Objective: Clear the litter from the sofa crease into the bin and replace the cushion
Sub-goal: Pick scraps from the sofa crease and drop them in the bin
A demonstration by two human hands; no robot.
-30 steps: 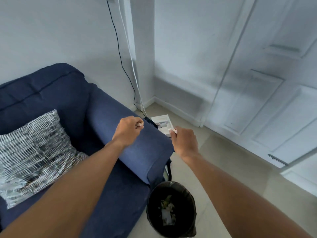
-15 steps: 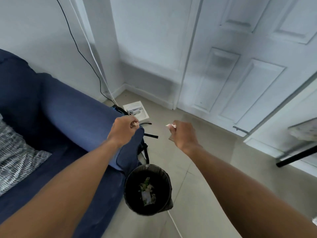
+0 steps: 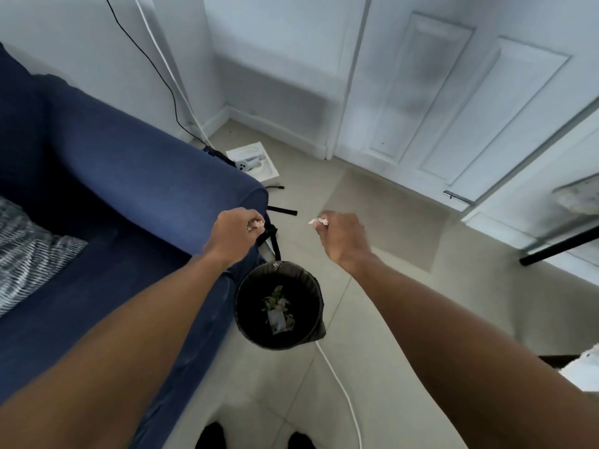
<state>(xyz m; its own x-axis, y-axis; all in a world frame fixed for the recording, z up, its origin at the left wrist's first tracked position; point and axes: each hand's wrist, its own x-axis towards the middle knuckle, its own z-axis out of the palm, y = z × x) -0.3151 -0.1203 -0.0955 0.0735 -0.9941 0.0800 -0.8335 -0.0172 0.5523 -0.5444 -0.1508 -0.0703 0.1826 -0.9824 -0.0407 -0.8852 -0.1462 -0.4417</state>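
Though below both hands (image 3: 288,236), bin (image 3: 243,299)

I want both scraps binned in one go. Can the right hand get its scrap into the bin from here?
Probably yes: the right hand pinches its scrap with nothing between it and the open bin.

white door (image 3: 453,102), white box (image 3: 256,163), white cable (image 3: 340,384)

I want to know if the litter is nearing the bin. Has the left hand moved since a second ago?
Yes. The left hand, closed on pale litter, has gone from over the blue sofa arm to past its front end, nearer the black round bin.
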